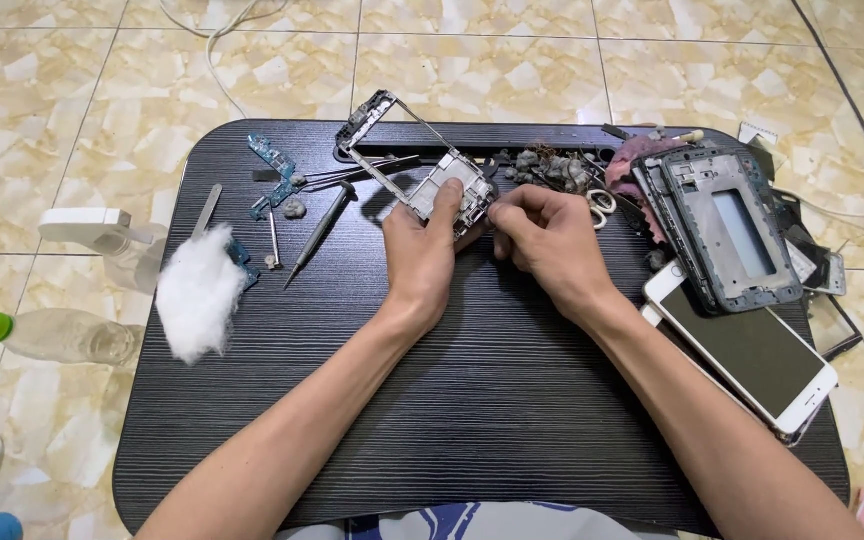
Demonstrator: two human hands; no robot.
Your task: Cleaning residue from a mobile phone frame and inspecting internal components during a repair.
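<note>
Both forearms come in from the near edge of the dark wood-grain lap table, angling inward so the hands meet a bit past the middle. The left hand is palm down with the wrist straight, fingers wrapped over the near end of a bare metal phone frame, clamping it from the left. The right hand is curled tight, thumb and fingertips pressed together right at the frame's near right corner. It looks like it's pinching something tiny there, but I honestly can't make out what.

The frame itself is tilted, its far end sticking up and away toward the far left, near end sitting in the left hand's grip just above the table.

Off to the near right there's a white smartphone with a dark screen lying flat, and just beyond it a dark grey phone chassis with a rectangular cutout stacked on other parts. Over on the left a fluffy wad of white cotton sits at the table edge, with a grey-handled screwdriver and a small blue circuit board further back. Far middle, a heap of dark crumbly debris. On the marbled tile floor to the left lies a clear plastic bottle with a green cap.
</note>
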